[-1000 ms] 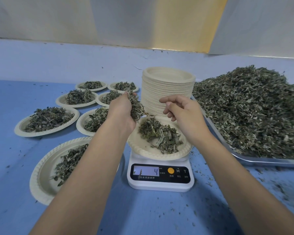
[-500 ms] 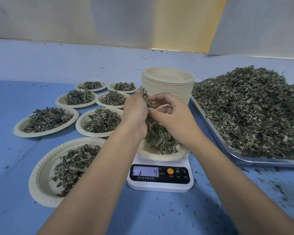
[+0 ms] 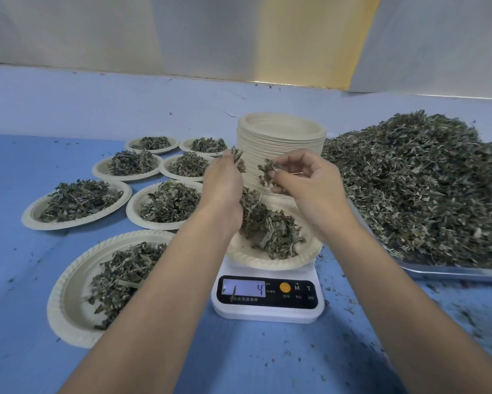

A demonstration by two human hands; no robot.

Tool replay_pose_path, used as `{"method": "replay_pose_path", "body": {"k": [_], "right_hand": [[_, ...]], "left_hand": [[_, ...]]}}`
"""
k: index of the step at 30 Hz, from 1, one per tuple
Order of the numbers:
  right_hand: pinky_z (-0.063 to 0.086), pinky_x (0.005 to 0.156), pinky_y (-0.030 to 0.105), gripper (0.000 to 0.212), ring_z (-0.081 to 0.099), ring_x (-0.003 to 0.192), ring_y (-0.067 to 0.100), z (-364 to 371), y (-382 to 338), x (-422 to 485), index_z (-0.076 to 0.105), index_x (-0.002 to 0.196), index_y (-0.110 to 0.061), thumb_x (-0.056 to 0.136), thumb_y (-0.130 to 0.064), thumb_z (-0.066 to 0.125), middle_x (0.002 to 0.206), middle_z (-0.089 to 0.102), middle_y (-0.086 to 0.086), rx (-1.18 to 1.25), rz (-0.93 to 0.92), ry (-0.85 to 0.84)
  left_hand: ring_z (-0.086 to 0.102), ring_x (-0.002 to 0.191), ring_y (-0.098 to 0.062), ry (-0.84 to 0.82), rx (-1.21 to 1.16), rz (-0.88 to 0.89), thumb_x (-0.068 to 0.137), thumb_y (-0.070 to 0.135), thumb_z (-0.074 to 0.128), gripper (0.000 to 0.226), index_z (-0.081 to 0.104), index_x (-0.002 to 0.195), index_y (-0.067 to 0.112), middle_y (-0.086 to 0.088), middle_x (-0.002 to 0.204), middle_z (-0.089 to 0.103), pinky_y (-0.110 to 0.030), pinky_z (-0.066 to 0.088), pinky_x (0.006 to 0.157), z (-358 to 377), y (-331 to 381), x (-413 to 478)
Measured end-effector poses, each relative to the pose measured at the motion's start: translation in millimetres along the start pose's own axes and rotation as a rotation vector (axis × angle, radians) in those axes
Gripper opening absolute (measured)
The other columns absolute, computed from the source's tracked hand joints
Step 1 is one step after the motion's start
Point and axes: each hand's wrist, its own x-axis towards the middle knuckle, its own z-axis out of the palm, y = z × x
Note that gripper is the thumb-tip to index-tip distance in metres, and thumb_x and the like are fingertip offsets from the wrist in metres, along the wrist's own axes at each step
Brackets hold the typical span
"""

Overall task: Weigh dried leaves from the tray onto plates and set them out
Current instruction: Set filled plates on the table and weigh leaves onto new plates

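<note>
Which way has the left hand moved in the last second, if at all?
Yes. The left hand has shifted right, toward the stack of empty plates, uncovering most of the filled plate it partly hid before.

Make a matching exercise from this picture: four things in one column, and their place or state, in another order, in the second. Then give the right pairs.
Things:
1. scale
2. stack of plates
3. tray
4. right hand

Place or state:
A. at the right, heaped with leaves
B. under the filled plate, showing 4
C. pinches a leaf tuft
D. in the middle at the back, top one empty

Pairs: 1-B, 2-D, 3-A, 4-C
</note>
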Motion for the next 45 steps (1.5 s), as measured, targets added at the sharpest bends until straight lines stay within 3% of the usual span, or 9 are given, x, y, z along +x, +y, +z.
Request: {"method": "replay_pose_path", "body": {"k": [3,8,11,17,22,28,32,35,45], "right_hand": [[0.054,0.071,0.026,0.016,0.062,0.074,0.013,-9.9,4.6,4.0,0.065,0.081,-0.02,0.08,-0.006,0.072,0.078,0.066,0.0,-0.163,0.032,0.057],[0.049,0.066,0.022,0.004,0.062,0.069,0.001,-13.6,11.6,2.8,0.069,0.078,-0.028,0.081,-0.028,0.071,0.069,0.066,-0.016,-0.478,0.067,0.015],[0.043,0.056,0.013,0.002,0.056,0.054,-0.007,-12.4,11.1,2.2,0.07,0.079,-0.029,0.081,-0.028,0.07,0.062,0.061,-0.022,-0.457,0.051,0.005],[0.049,0.075,0.027,0.017,0.055,0.068,0.001,-8.4,3.8,0.4,0.072,0.081,-0.03,0.085,-0.015,0.066,0.073,0.063,-0.015,-0.337,0.01,-0.065],[0.053,0.072,0.02,0.011,0.062,0.07,0.001,3.5,-7.2,-5.1,0.071,0.089,-0.024,0.083,-0.015,0.071,0.081,0.069,-0.01,-0.143,-0.02,-0.248],[0.051,0.071,0.023,0.02,0.063,0.072,0.006,12.2,-3.2,-6.1,0.064,0.091,-0.026,0.079,-0.013,0.074,0.086,0.067,-0.008,-0.161,-0.001,-0.199],[0.055,0.081,0.035,0.024,0.062,0.075,0.011,12.3,0.8,-6.3,0.063,0.083,-0.03,0.076,-0.011,0.076,0.082,0.066,-0.006,-0.213,-0.019,-0.141],[0.055,0.084,0.044,0.026,0.063,0.077,0.014,11.7,3.2,-4.8,0.064,0.079,-0.03,0.076,-0.005,0.072,0.076,0.065,-0.007,-0.213,-0.017,-0.127],[0.052,0.063,0.027,0.014,0.064,0.067,0.009,2.1,4.7,1.2,0.066,0.07,-0.023,0.075,-0.01,0.066,0.068,0.068,-0.004,-0.137,0.069,-0.058]], "left_hand": [[0.055,0.063,-0.013,-0.013,-0.043,-0.032,0.102,0.025,0.037,0.038,0.053,0.069,0.015,0.005,0.057,0.058,-0.028,0.049,0.078,-0.1,2.6,0.4],[0.045,0.057,-0.011,0.001,-0.045,-0.047,0.101,0.026,0.042,0.038,0.054,0.066,0.016,0.006,0.055,0.055,-0.025,0.036,0.057,0.0,4.0,-0.8],[0.043,0.064,-0.014,-0.003,-0.033,-0.038,0.101,0.026,0.042,0.038,0.054,0.066,0.016,0.004,0.062,0.054,-0.03,0.033,0.065,-1.5,3.4,-1.3],[0.043,0.066,-0.014,0.012,-0.039,-0.034,0.101,0.026,0.042,0.038,0.055,0.066,0.016,0.005,0.062,0.054,-0.031,0.033,0.067,0.6,3.1,-2.9],[0.062,0.098,-0.023,-0.012,-0.061,-0.05,0.102,0.025,0.039,0.031,0.057,0.079,0.014,-0.006,0.091,0.064,-0.038,0.049,0.094,3.5,1.2,-5.6],[0.065,0.091,-0.027,-0.039,-0.087,-0.049,0.099,0.021,0.044,0.026,0.059,0.08,0.012,-0.008,0.085,0.066,-0.042,0.052,0.091,8.5,0.2,-9.7],[0.063,0.067,-0.016,-0.043,-0.033,-0.038,0.098,0.018,0.047,0.026,0.059,0.076,0.013,-0.003,0.071,0.064,-0.028,0.052,0.071,10.4,-1.7,-11.4],[0.063,0.069,-0.018,-0.039,-0.001,-0.034,0.098,0.017,0.046,0.026,0.06,0.077,0.012,-0.004,0.073,0.064,-0.032,0.053,0.075,9.1,-1.9,-10.9],[0.066,0.084,-0.026,-0.087,0.063,-0.039,0.096,0.023,0.047,0.026,0.066,0.087,0.009,-0.009,0.082,0.07,-0.04,0.052,0.087,0.9,1.3,-4.5]]}}
